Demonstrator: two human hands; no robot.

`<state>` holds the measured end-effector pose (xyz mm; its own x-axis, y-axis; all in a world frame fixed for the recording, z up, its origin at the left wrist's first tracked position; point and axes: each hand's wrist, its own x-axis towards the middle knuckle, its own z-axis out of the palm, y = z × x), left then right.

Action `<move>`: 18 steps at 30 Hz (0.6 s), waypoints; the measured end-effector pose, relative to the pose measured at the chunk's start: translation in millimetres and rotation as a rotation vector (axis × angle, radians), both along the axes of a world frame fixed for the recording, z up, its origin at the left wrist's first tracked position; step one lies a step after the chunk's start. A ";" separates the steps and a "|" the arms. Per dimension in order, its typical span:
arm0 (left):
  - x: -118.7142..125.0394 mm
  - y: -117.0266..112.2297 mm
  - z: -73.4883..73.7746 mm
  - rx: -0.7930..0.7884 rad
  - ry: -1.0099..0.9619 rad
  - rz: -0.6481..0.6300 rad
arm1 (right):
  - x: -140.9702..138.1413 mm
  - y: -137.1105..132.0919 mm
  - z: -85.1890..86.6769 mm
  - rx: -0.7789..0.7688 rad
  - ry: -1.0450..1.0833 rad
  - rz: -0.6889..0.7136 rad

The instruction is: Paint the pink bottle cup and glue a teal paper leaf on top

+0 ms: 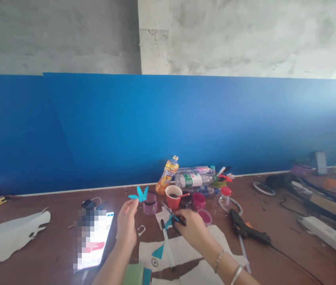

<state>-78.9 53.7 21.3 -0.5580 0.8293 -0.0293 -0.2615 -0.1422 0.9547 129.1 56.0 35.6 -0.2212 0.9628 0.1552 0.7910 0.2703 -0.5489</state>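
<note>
Pinched in the fingers of my left hand is a blue paper cutout with several pointed petals. My right hand is closed around the dark handles of a pair of scissors, whose blades point up and left. Under the scissors lies a small blue paper scrap on white paper. A blue paper triangle rests on a larger white sheet, beside a white marker with a black tip. Behind my left hand stands a purple jar.
A red paper cup stands behind the scissors, near an orange drink bottle and lying plastic bottles. Right of my right hand is a black glue gun with its cord. A lit phone lies left. A blue partition closes the back.
</note>
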 end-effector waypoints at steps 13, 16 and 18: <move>-7.1 0.7 8.2 0.031 0.082 -0.041 | -8.5 10.9 -2.5 0.046 -0.054 0.005; -9.0 3.3 7.0 0.026 0.089 -0.045 | -9.1 8.5 -1.7 0.045 -0.067 0.009; -9.8 5.6 4.4 0.031 0.081 -0.033 | -9.7 6.4 -1.1 0.042 -0.062 0.003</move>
<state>-88.7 59.3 25.7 -0.5297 0.8472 0.0403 -0.1892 -0.1644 0.9681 119.5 62.4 34.5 -0.2347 0.9549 0.1817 0.8223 0.2947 -0.4867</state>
